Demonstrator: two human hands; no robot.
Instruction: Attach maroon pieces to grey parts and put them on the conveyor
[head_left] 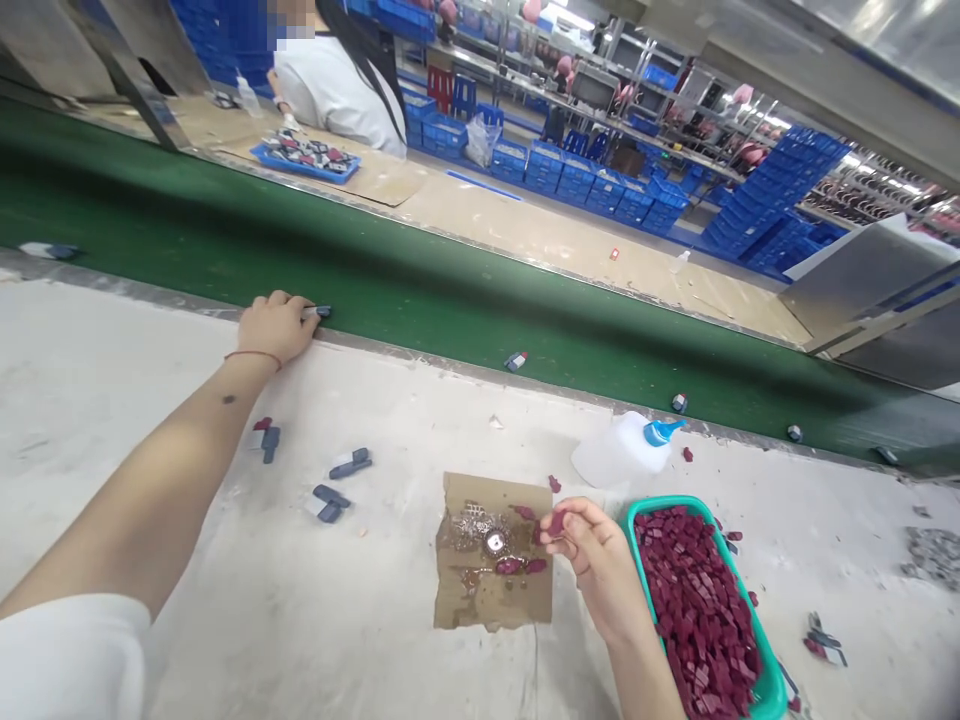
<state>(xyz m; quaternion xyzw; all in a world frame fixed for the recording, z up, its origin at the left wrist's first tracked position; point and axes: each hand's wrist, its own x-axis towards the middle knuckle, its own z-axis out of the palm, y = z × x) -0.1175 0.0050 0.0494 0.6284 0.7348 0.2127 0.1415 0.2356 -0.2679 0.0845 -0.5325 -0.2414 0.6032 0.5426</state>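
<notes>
My left hand (276, 328) reaches to the near edge of the green conveyor belt. Its fingers are closed on a small grey plastic part (321, 311), mostly hidden by the hand. My right hand (592, 550) pinches a small dark red plastic piece (556, 522) above the right side of a brown cardboard square (457, 600). On that cardboard lie a small round metal-rimmed item (495, 542), shiny wet-looking residue and several red pieces (508, 566). Just right of my right hand stands a green basket (772, 690) full of similar red pieces (697, 610).
A white bottle with a blue nozzle (619, 450) lies behind the basket. Grey parts (330, 503) rest on the white table (360, 620). More parts (516, 361) sit along the green belt (420, 300). Across it, a person in white (337, 95) is beside a blue tray (341, 175).
</notes>
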